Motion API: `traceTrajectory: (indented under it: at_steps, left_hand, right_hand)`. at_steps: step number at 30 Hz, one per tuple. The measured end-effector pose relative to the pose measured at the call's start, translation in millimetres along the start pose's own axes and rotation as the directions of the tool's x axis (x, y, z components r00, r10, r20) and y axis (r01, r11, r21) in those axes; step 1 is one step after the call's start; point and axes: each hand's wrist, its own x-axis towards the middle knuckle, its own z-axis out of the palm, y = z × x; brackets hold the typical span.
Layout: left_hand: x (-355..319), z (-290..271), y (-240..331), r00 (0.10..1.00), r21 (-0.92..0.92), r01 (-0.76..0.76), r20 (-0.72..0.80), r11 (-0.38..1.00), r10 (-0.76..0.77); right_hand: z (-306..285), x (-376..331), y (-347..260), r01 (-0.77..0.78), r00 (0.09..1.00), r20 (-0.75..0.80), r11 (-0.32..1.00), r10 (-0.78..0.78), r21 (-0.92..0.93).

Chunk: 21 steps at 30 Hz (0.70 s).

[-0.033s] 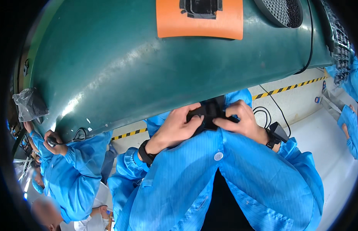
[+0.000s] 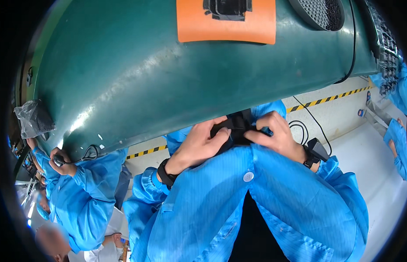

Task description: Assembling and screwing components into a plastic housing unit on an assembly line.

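Observation:
In my lap, just below the near edge of the green table, lies a black object (image 2: pixel 239 123) with flat faces; its kind cannot be made out. My left hand (image 2: pixel 199 143) is closed on its left side, thumb on top and fingers partly hidden behind it. From the other side my right hand (image 2: pixel 277 134) grips its right edge with curled fingers and thumb. Both wrists wear black bands, and a small black box-shaped device (image 2: pixel 316 150) sits on the right one.
The green table (image 2: pixel 125 87) carries an orange mat (image 2: pixel 227 32) with a black holder (image 2: pixel 229 8), a grey perforated dish (image 2: pixel 315 13) of small black pieces, and a black cable (image 2: pixel 354 48). At left, a co-worker in blue (image 2: pixel 83 192) holds a black corded thing (image 2: pixel 59 160) near a plastic bag (image 2: pixel 35 118).
My right fingers and thumb have shifted slightly on the black object, which has turned a little. My left hand stays almost where it was.

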Motion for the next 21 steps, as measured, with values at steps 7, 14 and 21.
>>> traceTrajectory:
  at_steps: [7, 14, 21]
  left_hand:
    - [5.7, -3.1, 16.3, 0.997, 0.19, 0.001, 0.081, 0.982, -0.017]
    - [9.3, -0.1, 6.6, 0.98, 0.274, -0.194, 0.096, 0.942, 0.174]
    - [19.2, 12.7, 10.5, 0.966, 0.278, -0.231, 0.18, 0.932, 0.185]
  right_hand:
    - [-2.6, 5.0, 14.9, -0.022, 1.0, 0.014, 0.984, 0.02, 0.178]
    - [-29.4, 12.5, 32.1, 0.028, 0.985, 0.175, 0.996, -0.014, -0.079]
    - [-71.8, 26.6, 33.6, 0.24, 0.97, 0.112, 0.91, -0.215, -0.337]
